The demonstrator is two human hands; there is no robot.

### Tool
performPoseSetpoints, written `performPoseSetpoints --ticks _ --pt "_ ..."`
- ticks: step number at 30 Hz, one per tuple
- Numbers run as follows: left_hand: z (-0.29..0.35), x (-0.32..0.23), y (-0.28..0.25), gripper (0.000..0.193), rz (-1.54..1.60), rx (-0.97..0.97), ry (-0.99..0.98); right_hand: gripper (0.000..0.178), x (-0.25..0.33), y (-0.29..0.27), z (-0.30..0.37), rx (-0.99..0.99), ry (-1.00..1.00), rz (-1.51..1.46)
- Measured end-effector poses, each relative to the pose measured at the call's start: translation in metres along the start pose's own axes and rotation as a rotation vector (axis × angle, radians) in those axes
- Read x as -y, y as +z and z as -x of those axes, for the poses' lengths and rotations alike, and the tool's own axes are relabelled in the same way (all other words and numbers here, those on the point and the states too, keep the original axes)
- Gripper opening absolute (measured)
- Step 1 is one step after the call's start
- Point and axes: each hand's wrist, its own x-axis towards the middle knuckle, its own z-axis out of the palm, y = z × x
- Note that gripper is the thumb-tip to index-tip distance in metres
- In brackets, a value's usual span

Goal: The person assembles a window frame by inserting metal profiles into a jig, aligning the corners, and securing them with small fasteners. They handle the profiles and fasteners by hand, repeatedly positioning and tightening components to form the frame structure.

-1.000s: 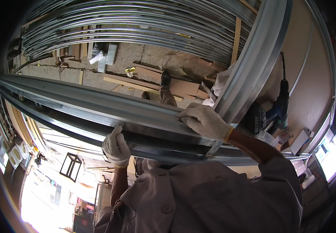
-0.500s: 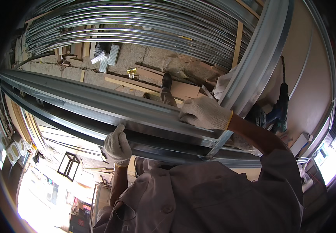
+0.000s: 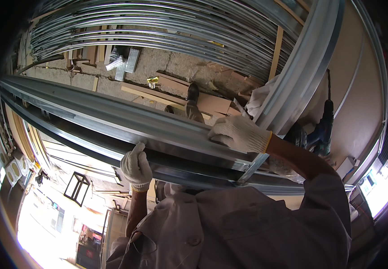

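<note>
A long grey metal profile (image 3: 99,116) runs across in front of me, with a dark lengthwise gap along its near side. My right hand (image 3: 241,133), in a white knitted glove, is closed over its upper edge near the right end. The fingertips rest on the metal, close to a corner where a wide metal profile (image 3: 299,67) rises to the far right. My left hand (image 3: 136,168), gloved alike, has its fingers curled at the near rail (image 3: 180,176); its palm side is partly hidden. A short metal crosspiece (image 3: 253,168) stands right of my right hand's wrist.
Many thin metal rods (image 3: 158,27) lie at the back. Wood strips (image 3: 153,95) and a gold-coloured piece (image 3: 152,80) lie on the concrete floor. A cordless drill (image 3: 326,125) with a long bit lies on a beige panel (image 3: 355,89) at right. A dark frame (image 3: 76,188) stands lower left.
My right hand has shifted very slightly to the right along the profile. My left hand stays at the near rail, and the view has tilted a little.
</note>
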Motion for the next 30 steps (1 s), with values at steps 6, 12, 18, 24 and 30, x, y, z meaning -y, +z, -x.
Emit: performPoseSetpoints --ticks 6,12,18,24,30 --pt "0.000 0.001 0.001 0.020 -0.001 -0.033 0.043 0.020 0.011 -0.014 0.002 0.104 0.053 -0.055" --pt "-0.002 0.002 0.002 0.020 -0.018 -0.042 0.081 0.023 0.006 -0.007 0.007 0.034 0.156 -0.253" --pt "0.001 0.001 0.001 0.020 0.002 -0.019 0.015 0.026 0.031 0.000 0.016 -0.073 0.208 -0.205" --pt "-0.001 0.001 0.002 0.020 0.001 -0.035 0.049 0.028 0.030 0.011 0.020 -0.140 0.309 -0.412" --pt "-0.001 0.003 0.004 0.020 -0.001 -0.063 0.086 0.030 0.019 0.004 0.018 0.001 0.495 -0.792"
